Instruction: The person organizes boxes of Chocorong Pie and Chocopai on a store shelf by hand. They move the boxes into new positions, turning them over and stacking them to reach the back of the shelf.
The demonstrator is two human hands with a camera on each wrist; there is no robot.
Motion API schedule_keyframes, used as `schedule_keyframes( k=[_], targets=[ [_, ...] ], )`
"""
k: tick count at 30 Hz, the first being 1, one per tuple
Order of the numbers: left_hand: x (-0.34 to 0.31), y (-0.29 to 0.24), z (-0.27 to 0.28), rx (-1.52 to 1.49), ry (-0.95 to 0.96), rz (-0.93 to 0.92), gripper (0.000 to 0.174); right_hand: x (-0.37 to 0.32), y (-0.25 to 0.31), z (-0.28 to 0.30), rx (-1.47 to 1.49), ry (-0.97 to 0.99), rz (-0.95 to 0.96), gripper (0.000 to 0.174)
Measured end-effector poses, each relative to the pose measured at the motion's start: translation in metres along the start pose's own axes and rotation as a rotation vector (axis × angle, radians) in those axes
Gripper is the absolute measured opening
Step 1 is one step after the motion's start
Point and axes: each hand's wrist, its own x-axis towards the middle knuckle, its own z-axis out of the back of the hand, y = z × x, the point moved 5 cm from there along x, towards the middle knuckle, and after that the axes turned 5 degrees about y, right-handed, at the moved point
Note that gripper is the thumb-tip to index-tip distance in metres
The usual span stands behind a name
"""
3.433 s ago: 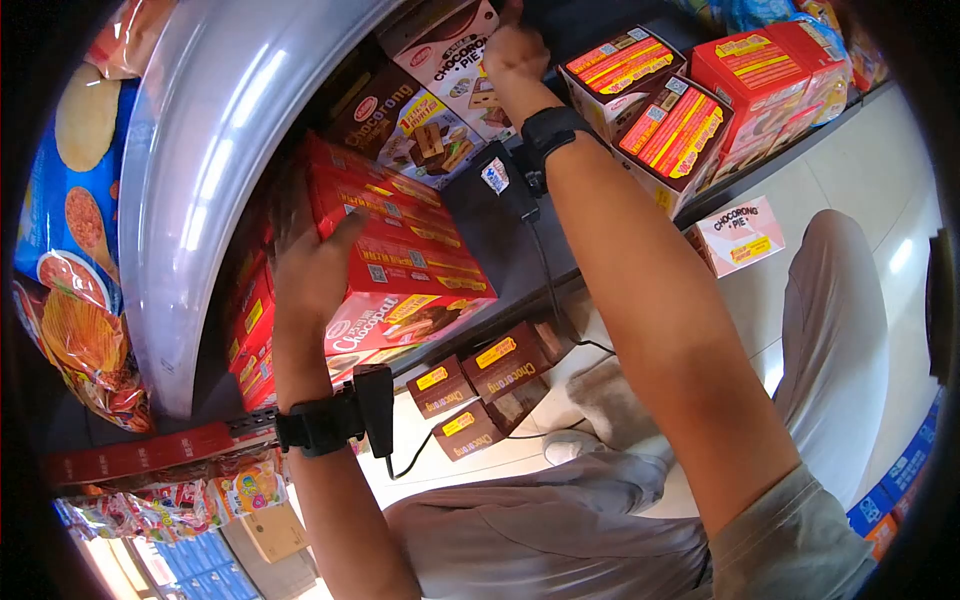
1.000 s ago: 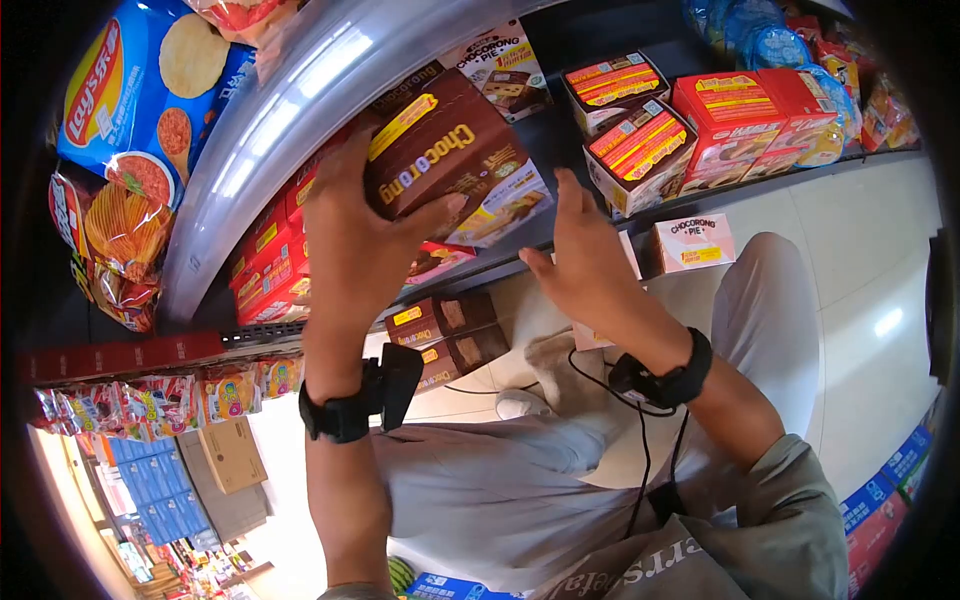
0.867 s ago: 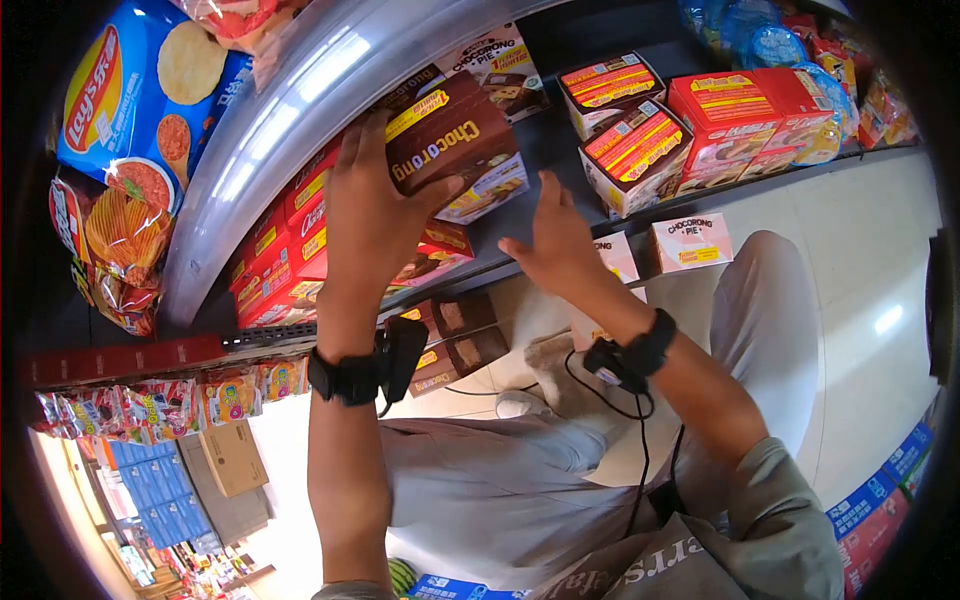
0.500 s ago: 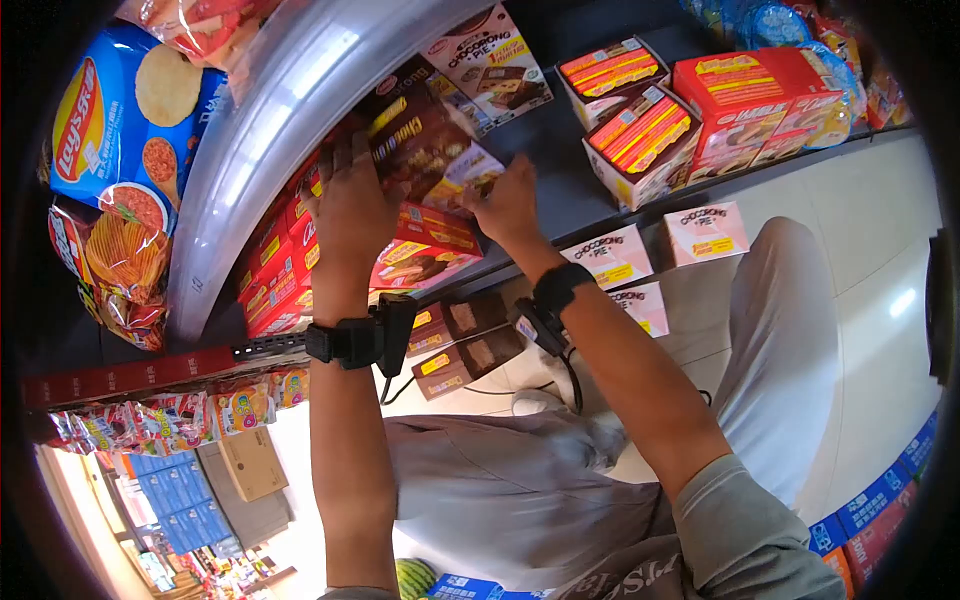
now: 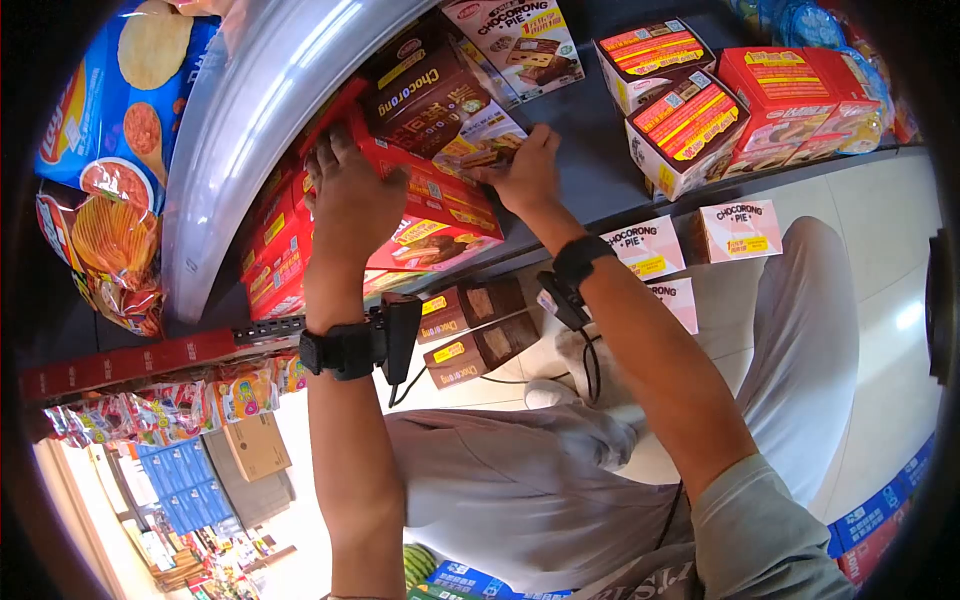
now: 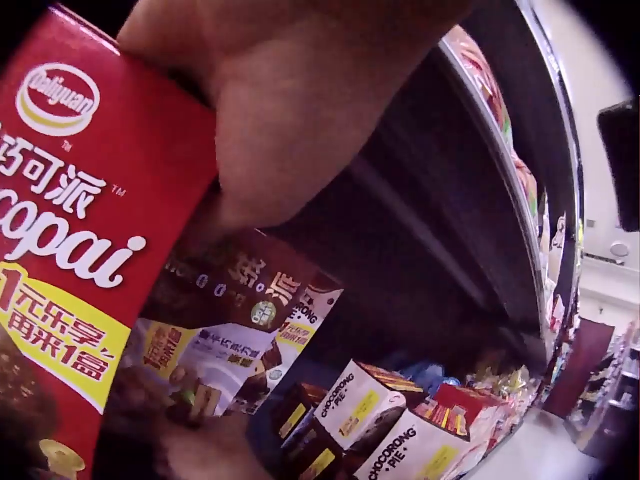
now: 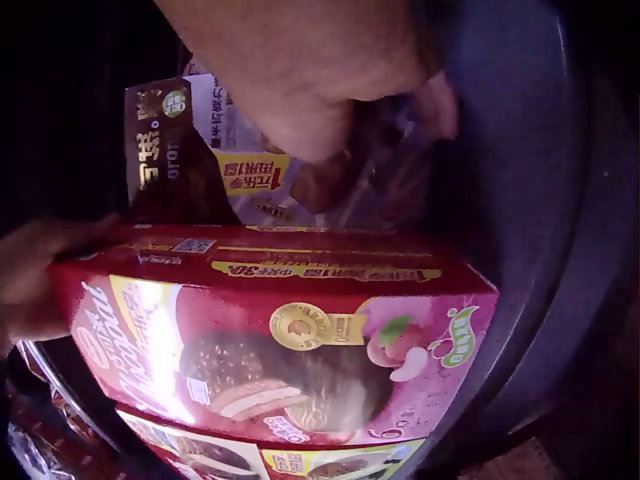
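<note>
In the head view a brown Chocorong box (image 5: pixel 420 110) stands behind red Chocopai boxes (image 5: pixel 430 195). My right hand (image 5: pixel 530 180) holds its near right end between thumb and fingers; the right wrist view shows the fingers (image 7: pixel 310 110) bent over its printed face (image 7: pixel 240 160). My left hand (image 5: pixel 355 205) rests on the left part of the red boxes, fingers extended. In the left wrist view that hand (image 6: pixel 290 110) touches a red box (image 6: pixel 100 190), and some fingertips are hidden.
A white Chocorong Pie box (image 5: pixel 520 50) stands beside the brown one. Farther right on the shelf (image 5: pixel 590 150) are white and red boxes (image 5: pixel 775 100). A clear curved shelf edge (image 5: pixel 240 120) arcs at left. More brown boxes (image 5: pixel 480 325) and pink-white boxes (image 5: pixel 740 230) lie below.
The brown box has gone from tilted above the red boxes to standing behind them. My right hand has come up to its end; my left hand has moved off it onto the red boxes.
</note>
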Motion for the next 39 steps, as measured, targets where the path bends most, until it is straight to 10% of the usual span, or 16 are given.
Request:
schedule_keyframes(
  k=[5,9,25,39],
  targets=[
    [0.040,0.008,0.030,-0.119,0.116,-0.258,0.060,0.005,0.028,0.040,-0.223,-0.153,0.323,0.101],
    [0.048,0.001,0.034,-0.204,0.073,-0.246,0.061,0.037,0.042,0.037,0.120,0.144,0.379,0.100],
    [0.043,0.006,0.025,-0.034,-0.003,-0.188,0.059,0.047,0.040,0.033,0.034,-0.055,0.427,0.082],
    [0.030,0.003,0.023,-0.160,0.065,-0.180,0.064,0.046,0.057,0.025,-0.231,0.189,0.214,0.051]
  ],
)
